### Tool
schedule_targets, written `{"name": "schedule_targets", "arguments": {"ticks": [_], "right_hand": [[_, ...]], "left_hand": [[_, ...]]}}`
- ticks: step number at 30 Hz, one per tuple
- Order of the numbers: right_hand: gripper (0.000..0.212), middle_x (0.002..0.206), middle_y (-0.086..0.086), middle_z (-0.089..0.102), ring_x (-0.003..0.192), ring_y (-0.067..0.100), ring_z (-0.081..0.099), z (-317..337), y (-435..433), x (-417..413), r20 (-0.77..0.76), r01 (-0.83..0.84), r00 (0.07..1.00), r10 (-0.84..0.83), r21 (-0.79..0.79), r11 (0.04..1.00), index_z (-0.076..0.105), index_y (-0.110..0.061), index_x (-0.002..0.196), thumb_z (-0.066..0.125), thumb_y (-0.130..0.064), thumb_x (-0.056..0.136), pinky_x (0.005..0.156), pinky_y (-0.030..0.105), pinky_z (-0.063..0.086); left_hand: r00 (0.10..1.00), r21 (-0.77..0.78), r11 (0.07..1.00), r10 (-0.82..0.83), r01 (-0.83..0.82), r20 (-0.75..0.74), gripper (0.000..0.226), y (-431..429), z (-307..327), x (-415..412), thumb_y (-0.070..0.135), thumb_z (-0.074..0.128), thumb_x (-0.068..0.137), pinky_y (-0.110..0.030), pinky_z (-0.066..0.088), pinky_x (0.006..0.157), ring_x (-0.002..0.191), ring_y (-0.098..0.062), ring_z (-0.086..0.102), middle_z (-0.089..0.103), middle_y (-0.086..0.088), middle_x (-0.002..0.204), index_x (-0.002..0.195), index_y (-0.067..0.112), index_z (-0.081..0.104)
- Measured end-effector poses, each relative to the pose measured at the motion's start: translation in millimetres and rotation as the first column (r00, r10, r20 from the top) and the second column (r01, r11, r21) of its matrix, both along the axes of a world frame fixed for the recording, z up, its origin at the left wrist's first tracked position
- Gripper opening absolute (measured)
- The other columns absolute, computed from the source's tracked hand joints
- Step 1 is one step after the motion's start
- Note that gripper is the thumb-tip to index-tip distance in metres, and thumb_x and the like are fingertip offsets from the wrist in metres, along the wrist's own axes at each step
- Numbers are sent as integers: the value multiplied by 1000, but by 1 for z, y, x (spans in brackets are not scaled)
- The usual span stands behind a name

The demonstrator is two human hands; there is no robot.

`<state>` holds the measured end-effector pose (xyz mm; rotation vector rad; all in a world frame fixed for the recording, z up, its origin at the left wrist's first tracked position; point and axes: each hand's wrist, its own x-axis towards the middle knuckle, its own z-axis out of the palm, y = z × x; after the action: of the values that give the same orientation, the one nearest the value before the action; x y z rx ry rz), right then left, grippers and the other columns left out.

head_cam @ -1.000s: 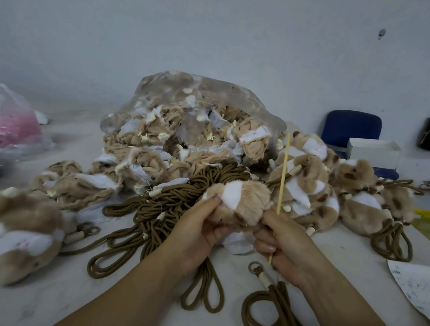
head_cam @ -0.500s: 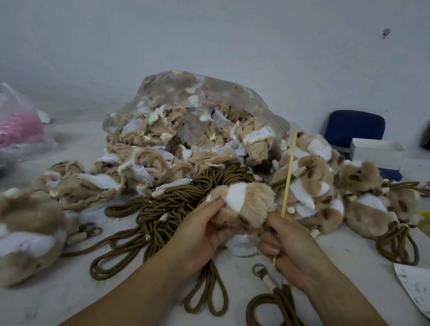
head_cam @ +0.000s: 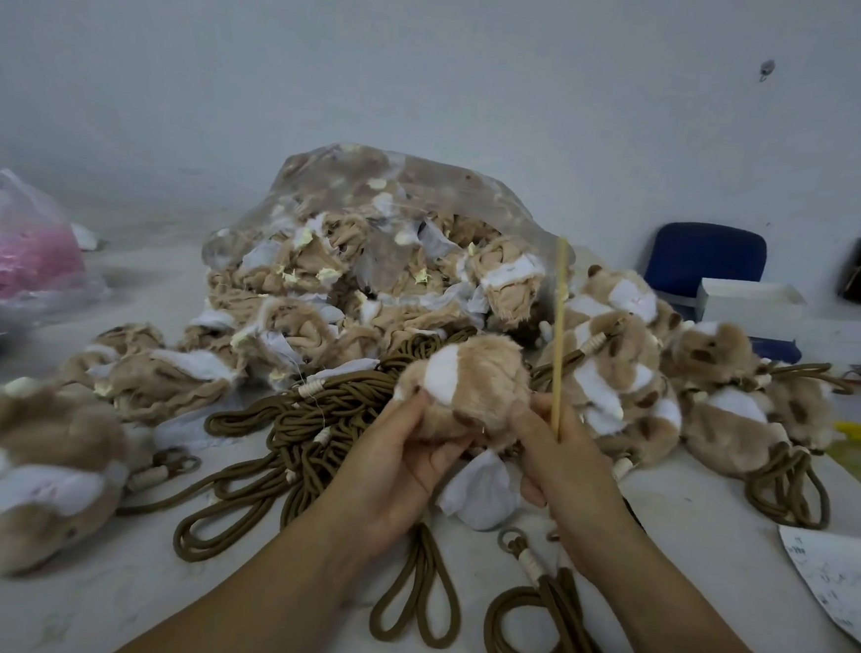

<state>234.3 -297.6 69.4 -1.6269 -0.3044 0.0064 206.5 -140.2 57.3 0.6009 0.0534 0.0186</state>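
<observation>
Your left hand [head_cam: 396, 473] grips the brown-and-white plush toy [head_cam: 470, 381] above the cord heap [head_cam: 308, 419]. Your right hand [head_cam: 566, 471] pinches an upright thin stick [head_cam: 558, 326] just beside the toy. The writing on the paper [head_cam: 841, 580] at the near right is too small to read.

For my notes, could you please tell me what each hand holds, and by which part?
Left hand grips the plush toy by its underside; right hand pinches the stick by its lower part.
</observation>
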Motion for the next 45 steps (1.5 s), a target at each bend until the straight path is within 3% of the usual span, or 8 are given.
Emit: {"name": "schedule_targets", "arguments": {"ticks": [5, 19, 30, 32, 34, 36, 41, 45], "right_hand": [[17, 43, -13, 43, 35, 1, 37, -2, 0, 3, -17, 16, 1000, -18, -111, 994, 53, -10, 87, 55, -26, 93, 36, 15, 31], [32, 46, -6, 30, 33, 2, 24, 6, 1, 3, -341, -35, 897, 281, 579, 814, 43, -15, 66, 44, 0, 94, 32, 15, 24], [54, 48, -6, 34, 36, 2, 26, 4, 1, -7, -228, -333, 868, 441, 391, 858, 66, -22, 61, 34, 4, 95, 35, 15, 27], [49, 48, -7, 31, 35, 1, 24, 8, -2, -6, -254, -235, 896, 364, 424, 874, 59, -19, 58, 35, 4, 95, 33, 14, 25], [36, 48, -6, 31, 35, 1, 24, 9, -4, -3, -263, -141, 926, 273, 430, 892, 46, -16, 64, 38, 0, 95, 31, 14, 23], [35, 49, -6, 30, 35, 2, 23, 8, -5, 0, -263, -88, 940, 217, 427, 900, 42, -17, 65, 40, -4, 97, 32, 15, 22], [19, 53, -1, 34, 37, 3, 26, 7, -10, 3, -211, -107, 957, 200, 385, 917, 54, -8, 83, 44, -14, 98, 34, 16, 25], [20, 49, -1, 43, 37, 5, 34, 4, -6, -1, -152, -137, 970, 188, 298, 945, 59, -10, 85, 47, -19, 98, 34, 17, 30]], "left_hand": [[999, -3, 1000, -31, 31, 37, 47, 0, -2, -1, 10, 63, 79, -30, 59, 74, 105, -27, 70, 69, -22, 116, 124, -1, 58], [998, 232, 971, -58, 48, 39, 43, -4, -1, -2, 17, 61, 81, -33, 60, 70, 98, -30, 71, 70, -24, 111, 119, -1, 63], [982, 129, 991, -19, 44, -187, 24, 16, 10, 2, 24, 64, 84, -17, 46, 36, 47, -11, 59, 65, -9, 70, 80, 4, 76], [976, 547, 830, 193, -109, -98, 20, 13, 7, 3, 26, 58, 96, -20, 51, 50, 64, -9, 65, 69, -6, 86, 90, 15, 72], [877, 888, 238, 386, -394, 286, 10, 12, 2, 2, 28, 54, 100, -20, 50, 76, 93, -6, 62, 62, 1, 110, 105, 21, 60], [700, 725, -218, 191, -653, 688, 23, 12, 1, -1, 26, 50, 100, -24, 39, 100, 117, -9, 50, 52, 2, 126, 121, 18, 57], [803, 792, -159, -214, -590, 556, 51, -3, 5, -6, 55, 57, 89, -40, 41, 101, 116, -4, 53, 61, 13, 123, 131, 26, 57], [894, 892, -102, -137, -441, 426, 38, -3, -3, -5, 49, 64, 88, -29, 49, 88, 102, -2, 59, 67, 13, 108, 120, 29, 63]]}}
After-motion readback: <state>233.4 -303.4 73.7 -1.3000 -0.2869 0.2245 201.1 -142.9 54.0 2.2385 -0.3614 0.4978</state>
